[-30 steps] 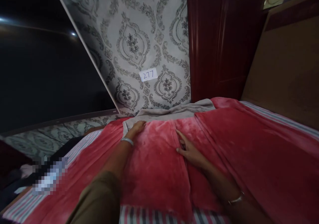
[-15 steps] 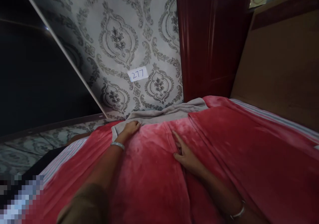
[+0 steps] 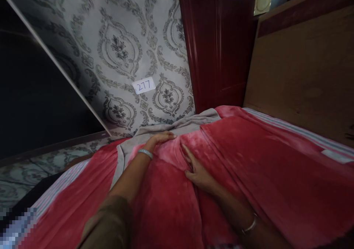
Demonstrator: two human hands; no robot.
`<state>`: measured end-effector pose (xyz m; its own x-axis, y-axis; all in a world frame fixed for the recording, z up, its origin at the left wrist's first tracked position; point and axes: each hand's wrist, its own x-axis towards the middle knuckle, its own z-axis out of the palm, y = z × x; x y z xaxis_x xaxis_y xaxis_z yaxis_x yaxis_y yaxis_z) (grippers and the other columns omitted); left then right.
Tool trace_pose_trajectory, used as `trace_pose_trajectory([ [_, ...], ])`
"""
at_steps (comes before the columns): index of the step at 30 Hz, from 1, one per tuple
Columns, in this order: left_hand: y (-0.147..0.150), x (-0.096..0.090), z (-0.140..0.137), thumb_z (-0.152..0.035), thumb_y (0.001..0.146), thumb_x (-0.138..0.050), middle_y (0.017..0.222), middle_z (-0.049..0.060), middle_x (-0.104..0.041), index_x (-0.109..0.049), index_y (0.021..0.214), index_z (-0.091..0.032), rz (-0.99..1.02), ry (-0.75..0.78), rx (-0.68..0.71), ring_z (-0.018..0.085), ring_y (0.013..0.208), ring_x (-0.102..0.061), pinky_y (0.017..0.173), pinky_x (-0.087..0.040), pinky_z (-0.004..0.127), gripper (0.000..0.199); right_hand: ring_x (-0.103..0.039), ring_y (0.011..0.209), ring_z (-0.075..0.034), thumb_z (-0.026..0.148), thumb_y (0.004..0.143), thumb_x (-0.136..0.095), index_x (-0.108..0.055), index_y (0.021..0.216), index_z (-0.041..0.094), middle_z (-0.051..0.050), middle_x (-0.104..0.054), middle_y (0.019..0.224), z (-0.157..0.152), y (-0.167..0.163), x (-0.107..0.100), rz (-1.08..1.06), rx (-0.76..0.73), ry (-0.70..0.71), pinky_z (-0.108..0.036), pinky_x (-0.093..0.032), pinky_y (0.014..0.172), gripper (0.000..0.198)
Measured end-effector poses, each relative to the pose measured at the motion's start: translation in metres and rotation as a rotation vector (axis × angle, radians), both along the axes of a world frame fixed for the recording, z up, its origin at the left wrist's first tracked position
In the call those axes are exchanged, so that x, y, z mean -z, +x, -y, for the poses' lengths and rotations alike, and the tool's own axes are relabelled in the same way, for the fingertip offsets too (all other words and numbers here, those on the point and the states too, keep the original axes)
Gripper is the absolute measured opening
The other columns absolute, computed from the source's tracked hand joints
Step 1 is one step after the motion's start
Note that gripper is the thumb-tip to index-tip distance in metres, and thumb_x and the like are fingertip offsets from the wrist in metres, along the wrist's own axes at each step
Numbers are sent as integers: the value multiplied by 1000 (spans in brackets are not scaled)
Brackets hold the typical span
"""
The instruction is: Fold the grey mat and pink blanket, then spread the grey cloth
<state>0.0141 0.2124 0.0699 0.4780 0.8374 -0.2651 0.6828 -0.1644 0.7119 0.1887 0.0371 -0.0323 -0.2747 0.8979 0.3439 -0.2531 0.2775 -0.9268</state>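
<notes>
**Lying soft and folded: the red blanket (image 3: pixel 168 193)**

The blanket covers most of the striped cloth (image 3: pixel 279 121), with long overlapping panels and a strip of grey fabric (image 3: pixel 193 123) along its far side. It looks plush and limp, light at any one edge yet probably weighty as a whole; nothing about it seems fragile. The pile should grip skin rather than slide, and the folded edges look like the easiest places to take hold, ideally with all layers caught together.

The left hand (image 3: pixel 163 137) lies palm down across the far edge of the middle panel, fingers pointing right; whether they pinch any cloth, I cannot tell. The right hand (image 3: pixel 199 174) rests at that panel's right-hand edge, thumb and forefinger spread apart, the other fingers mostly out of sight.

The near edge runs out of view, a pixelated patch (image 3: pixel 18 225) masks the lower left corner, and dim light blurs the layer count.
</notes>
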Motion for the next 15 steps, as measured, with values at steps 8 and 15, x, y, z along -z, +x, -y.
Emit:
trace_pose_trajectory([
  [8, 5, -11, 1, -59, 69, -73, 73, 2, -66, -63, 75, -19, 81, -108, -1, 17, 72, -59, 73, -50, 31, 41, -52, 137, -25, 13, 70, -58, -9, 163, 29, -10, -46, 156, 2, 2, -6, -13, -48, -30, -47, -44, 112, 107],
  [15, 13, -13, 3, -48, 65, -78, 72, 4, -69, -66, 71, -19, -18, -79, -83, 23, 77, -63, 76, -52, 35, 32, -41, 145, -23, 12, 68, -56, -7, 163, 27, -9, -33, 164, 3, 3, -10, -18, -67, 9, -46, -40, 116, 108],
])
